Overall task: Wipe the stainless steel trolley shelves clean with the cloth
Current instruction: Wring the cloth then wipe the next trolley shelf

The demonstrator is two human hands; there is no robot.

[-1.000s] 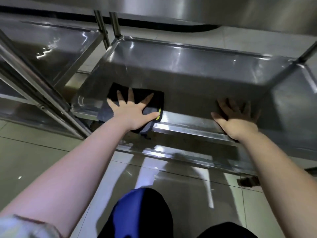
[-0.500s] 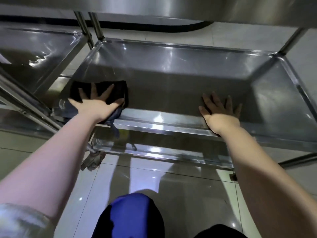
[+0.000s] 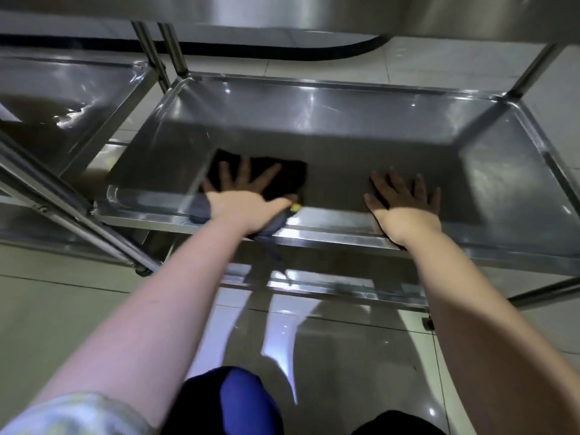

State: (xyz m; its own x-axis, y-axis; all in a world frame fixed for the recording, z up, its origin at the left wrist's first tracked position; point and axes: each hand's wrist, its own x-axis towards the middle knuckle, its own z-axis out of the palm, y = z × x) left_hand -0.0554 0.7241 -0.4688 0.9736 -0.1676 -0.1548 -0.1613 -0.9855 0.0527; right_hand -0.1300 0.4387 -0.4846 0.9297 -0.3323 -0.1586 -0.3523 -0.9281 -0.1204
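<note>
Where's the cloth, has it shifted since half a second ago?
Yes. The left hand slid the cloth rightward, away from the near left corner of the shelf, toward the right hand.

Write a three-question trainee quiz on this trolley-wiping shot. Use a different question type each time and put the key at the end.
1. True or false: the dark cloth lies under the left hand.
2. Pick one. The right hand is: A) gripping a post, B) flat on the shelf with fingers spread, C) holding a spray bottle.
3. Fill in: a strip of the cloth hangs over the shelf's ____ edge.

Key: 1 true; 2 B; 3 near.
</note>
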